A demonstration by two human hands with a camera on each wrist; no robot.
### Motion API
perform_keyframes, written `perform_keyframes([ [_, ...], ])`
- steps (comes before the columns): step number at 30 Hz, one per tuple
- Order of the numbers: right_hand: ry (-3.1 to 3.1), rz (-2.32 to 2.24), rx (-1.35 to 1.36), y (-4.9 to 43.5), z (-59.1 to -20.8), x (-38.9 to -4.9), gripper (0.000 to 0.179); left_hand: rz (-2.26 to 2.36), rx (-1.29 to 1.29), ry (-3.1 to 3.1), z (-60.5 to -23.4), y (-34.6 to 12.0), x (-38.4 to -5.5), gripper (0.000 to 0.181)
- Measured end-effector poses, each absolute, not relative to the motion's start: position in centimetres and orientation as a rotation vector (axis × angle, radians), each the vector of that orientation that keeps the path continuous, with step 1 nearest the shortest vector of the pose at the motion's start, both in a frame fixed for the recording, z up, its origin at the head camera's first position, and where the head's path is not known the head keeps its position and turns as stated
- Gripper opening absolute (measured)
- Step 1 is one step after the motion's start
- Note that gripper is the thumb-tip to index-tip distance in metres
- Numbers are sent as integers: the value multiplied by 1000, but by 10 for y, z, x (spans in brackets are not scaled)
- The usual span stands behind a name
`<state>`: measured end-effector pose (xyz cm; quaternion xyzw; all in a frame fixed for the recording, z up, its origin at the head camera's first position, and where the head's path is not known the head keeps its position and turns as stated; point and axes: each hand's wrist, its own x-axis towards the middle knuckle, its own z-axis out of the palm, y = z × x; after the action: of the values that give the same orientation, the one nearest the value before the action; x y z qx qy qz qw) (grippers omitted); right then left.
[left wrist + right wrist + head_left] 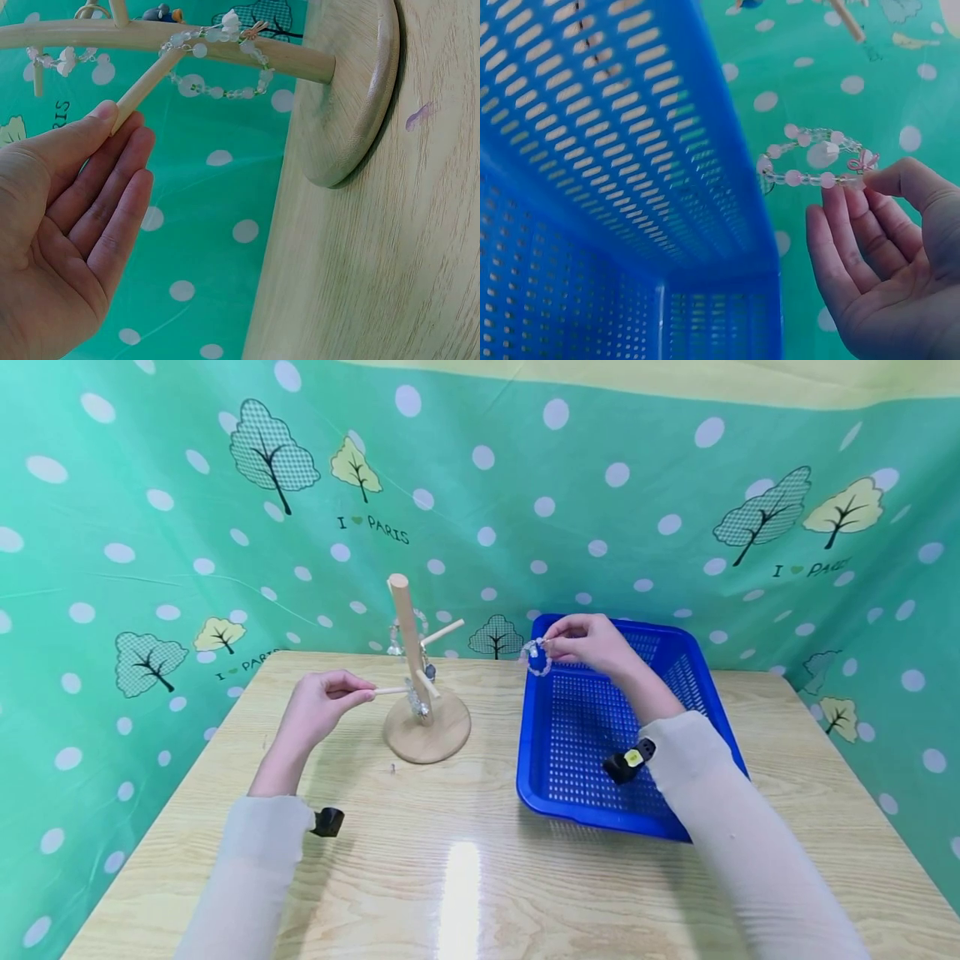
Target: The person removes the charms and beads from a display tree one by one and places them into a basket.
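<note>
My left hand (321, 708) pinches the end of a wooden peg (142, 88) on the jewellery stand (409, 639). A pale beaded bracelet (217, 93) hangs around that same peg, close to the post. In the right wrist view, my right hand (892, 247) pinches a pink and clear beaded bracelet (793, 178) between thumb and fingers. The head view shows this bracelet held over the left rim of the blue basket (529, 752). Higher on the stand hangs another beaded bracelet (66, 61), and a dark blue trinket (162, 13) is on a further peg.
The stand's round wooden base (450, 739) rests on the light wooden table (375, 860). Near the base lies a tiny object (392, 768), too small to make out. A green dotted curtain (480, 485) encloses the back and sides.
</note>
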<state>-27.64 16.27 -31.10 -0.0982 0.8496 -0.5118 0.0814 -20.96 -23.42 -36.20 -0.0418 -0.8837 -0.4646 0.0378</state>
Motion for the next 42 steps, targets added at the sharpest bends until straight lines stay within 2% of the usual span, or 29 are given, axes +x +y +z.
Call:
perform_keyframes([
  [5, 2538, -1573, -255, 172, -317, -281, 30, -1426, -117, -2707, -363, -234, -210, 27],
  [22, 2561, -1536, -99, 191, -341, -295, 28, -1400, -112, -2719, -363, -234, -211, 26],
  [42, 2386, -1231, -183, 210, -375, -303, 27, -1390, -80, -2740, -362, -234, -211, 25],
])
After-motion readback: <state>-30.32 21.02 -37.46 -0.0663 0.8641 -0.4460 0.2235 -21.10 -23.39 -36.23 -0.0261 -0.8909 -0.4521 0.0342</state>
